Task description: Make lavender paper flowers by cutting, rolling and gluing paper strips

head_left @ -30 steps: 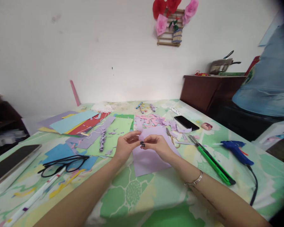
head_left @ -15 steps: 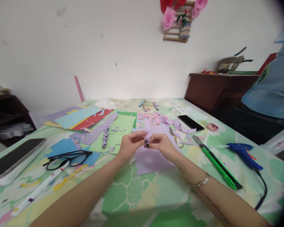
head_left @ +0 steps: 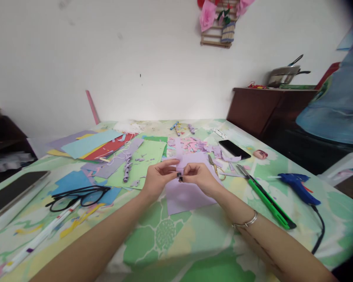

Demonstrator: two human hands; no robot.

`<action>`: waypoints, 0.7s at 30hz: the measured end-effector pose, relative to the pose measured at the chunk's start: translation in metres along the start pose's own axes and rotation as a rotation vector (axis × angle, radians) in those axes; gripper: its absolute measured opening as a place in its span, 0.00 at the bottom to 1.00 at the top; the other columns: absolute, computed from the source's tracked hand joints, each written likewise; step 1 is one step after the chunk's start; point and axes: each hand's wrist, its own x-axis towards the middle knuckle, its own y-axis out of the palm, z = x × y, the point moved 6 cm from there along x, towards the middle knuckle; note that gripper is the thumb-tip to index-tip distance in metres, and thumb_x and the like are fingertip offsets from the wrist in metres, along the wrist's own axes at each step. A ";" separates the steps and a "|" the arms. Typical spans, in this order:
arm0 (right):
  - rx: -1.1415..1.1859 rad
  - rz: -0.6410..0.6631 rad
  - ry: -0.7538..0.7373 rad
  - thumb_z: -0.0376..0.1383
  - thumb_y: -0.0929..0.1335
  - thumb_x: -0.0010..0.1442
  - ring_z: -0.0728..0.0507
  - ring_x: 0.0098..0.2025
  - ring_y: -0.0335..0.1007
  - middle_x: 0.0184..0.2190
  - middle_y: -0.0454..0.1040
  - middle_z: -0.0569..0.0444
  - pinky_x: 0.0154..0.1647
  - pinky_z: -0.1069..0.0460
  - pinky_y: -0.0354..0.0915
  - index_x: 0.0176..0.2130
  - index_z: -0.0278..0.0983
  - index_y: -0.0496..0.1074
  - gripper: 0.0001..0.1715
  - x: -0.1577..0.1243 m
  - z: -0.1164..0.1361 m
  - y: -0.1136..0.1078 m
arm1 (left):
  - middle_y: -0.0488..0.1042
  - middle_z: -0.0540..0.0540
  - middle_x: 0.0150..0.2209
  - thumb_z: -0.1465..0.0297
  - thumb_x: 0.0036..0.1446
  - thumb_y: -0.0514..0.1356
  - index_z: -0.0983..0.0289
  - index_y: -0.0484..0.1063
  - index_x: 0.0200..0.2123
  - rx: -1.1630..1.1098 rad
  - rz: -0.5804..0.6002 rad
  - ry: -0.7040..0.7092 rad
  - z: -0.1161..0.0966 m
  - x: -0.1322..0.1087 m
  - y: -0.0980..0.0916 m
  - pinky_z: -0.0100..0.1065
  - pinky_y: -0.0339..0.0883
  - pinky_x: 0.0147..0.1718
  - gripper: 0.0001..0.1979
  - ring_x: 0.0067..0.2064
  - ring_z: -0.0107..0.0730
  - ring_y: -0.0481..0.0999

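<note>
A narrow strip of lilac paper stands up between my hands, its lower end pinched at the fingertips. My left hand is closed on the strip from the left, thumb and fingers meeting near its bottom. From the other side my right hand pinches the same strip, its fingertips almost touching the left thumb. Beneath both hands lies a lilac paper sheet. Gold-handled scissors rest on its right edge. Left of my hands, a spotted purple paper roll lies on light green paper.
On the right are a green utility knife, a blue glue gun with its cord and a black phone. Black glasses, another phone and stacked coloured paper lie left. Pink and purple scraps lie beyond my hands.
The view has shifted slightly, so everything sits a little further left and higher. The lilac strip now shows more clearly upright between my fingers; both hands keep their pinch.
</note>
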 end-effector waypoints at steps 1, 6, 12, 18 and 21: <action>-0.002 0.006 0.001 0.31 0.74 0.41 0.49 0.26 0.69 0.21 0.73 0.57 0.30 0.53 0.63 0.22 0.34 0.69 0.09 0.000 0.000 0.000 | 0.80 0.55 0.36 0.72 0.38 0.71 0.65 0.79 0.37 0.003 -0.010 0.005 0.000 0.000 -0.001 0.31 0.73 0.35 0.17 0.33 0.32 0.77; -0.031 0.013 0.010 0.30 0.73 0.41 0.49 0.26 0.70 0.20 0.73 0.57 0.30 0.53 0.63 0.21 0.35 0.69 0.08 -0.001 0.001 0.000 | 0.78 0.57 0.44 0.73 0.37 0.71 0.64 0.79 0.36 0.006 -0.025 0.020 -0.001 0.000 -0.001 0.32 0.73 0.36 0.17 0.35 0.33 0.78; -0.045 -0.003 0.029 0.30 0.74 0.39 0.50 0.25 0.68 0.20 0.72 0.58 0.30 0.53 0.64 0.21 0.35 0.70 0.08 0.000 0.001 0.000 | 0.80 0.58 0.39 0.72 0.38 0.71 0.65 0.78 0.38 -0.032 0.015 -0.022 0.003 0.000 0.002 0.36 0.74 0.37 0.19 0.37 0.38 0.79; -0.007 -0.013 0.021 0.32 0.74 0.39 0.49 0.27 0.70 0.21 0.72 0.58 0.32 0.52 0.65 0.23 0.35 0.69 0.10 0.000 0.002 -0.001 | 0.79 0.58 0.42 0.71 0.36 0.72 0.65 0.79 0.37 -0.016 -0.044 -0.026 0.005 0.001 -0.003 0.36 0.75 0.37 0.19 0.37 0.40 0.80; 0.033 -0.057 -0.036 0.33 0.75 0.40 0.49 0.27 0.70 0.22 0.73 0.58 0.33 0.52 0.66 0.25 0.35 0.70 0.10 0.000 0.008 -0.003 | 0.81 0.56 0.37 0.72 0.36 0.72 0.65 0.78 0.39 -0.036 -0.068 -0.037 0.004 0.001 -0.004 0.38 0.75 0.40 0.21 0.37 0.41 0.81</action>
